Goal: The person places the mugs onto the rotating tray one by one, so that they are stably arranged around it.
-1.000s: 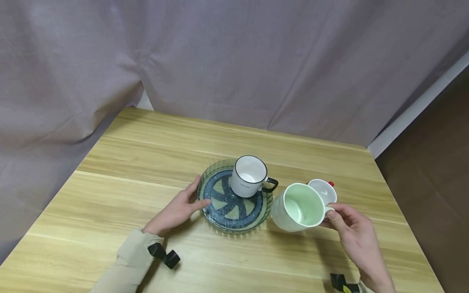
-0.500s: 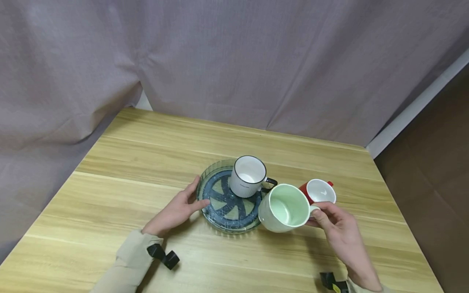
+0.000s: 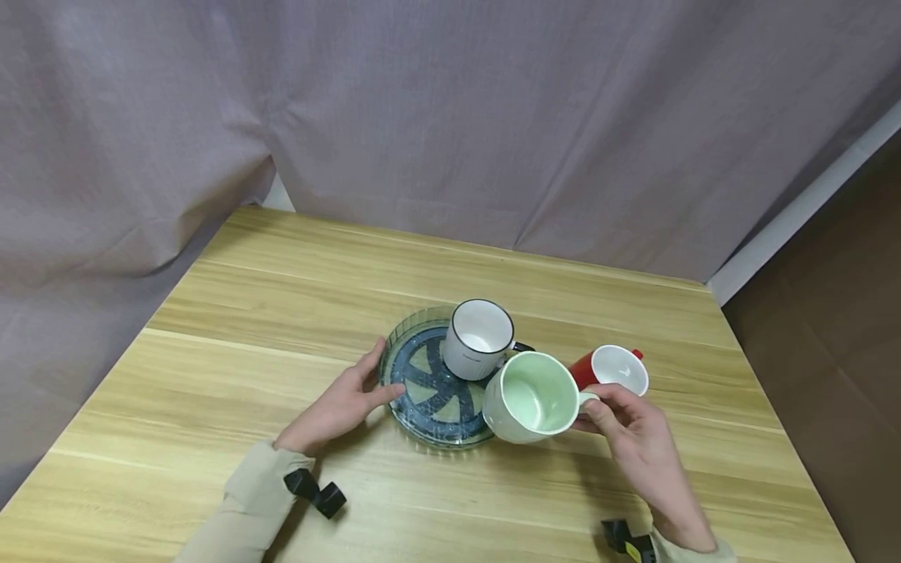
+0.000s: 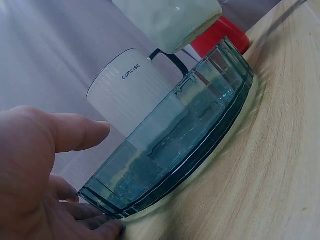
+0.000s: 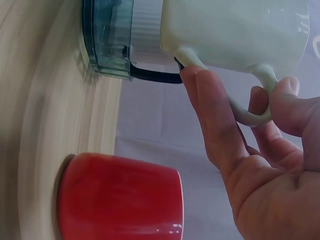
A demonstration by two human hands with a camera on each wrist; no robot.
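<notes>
My right hand [image 3: 637, 438] grips the handle of a pale green mug [image 3: 503, 414], thumb on top and fingers about the loop. In the right wrist view, the green mug [image 5: 235, 35] hangs above table level, overlapping the right side of a round, clear glass dish [image 3: 422, 434]. Inside that dish stands a white mug [image 3: 468, 360] with a black rim and black handle; the left wrist view shows "concise" written on it. My left hand [image 3: 345, 407] rests at the dish's left edge, fingers against the outer wall [image 4: 165, 150] and thumb straight out over the rim.
A red mug [image 3: 583, 371], white inside, stands on the wooden table [image 3: 281, 313] just beyond my right hand. Grey curtain [image 3: 450, 125] hangs behind the table, and a brown panel [image 3: 831, 313] rises along the right side.
My right hand has carried the green mug leftward, from beside the dish to over its right edge, uncovering more of the red mug. The left hand and the dish stay put.
</notes>
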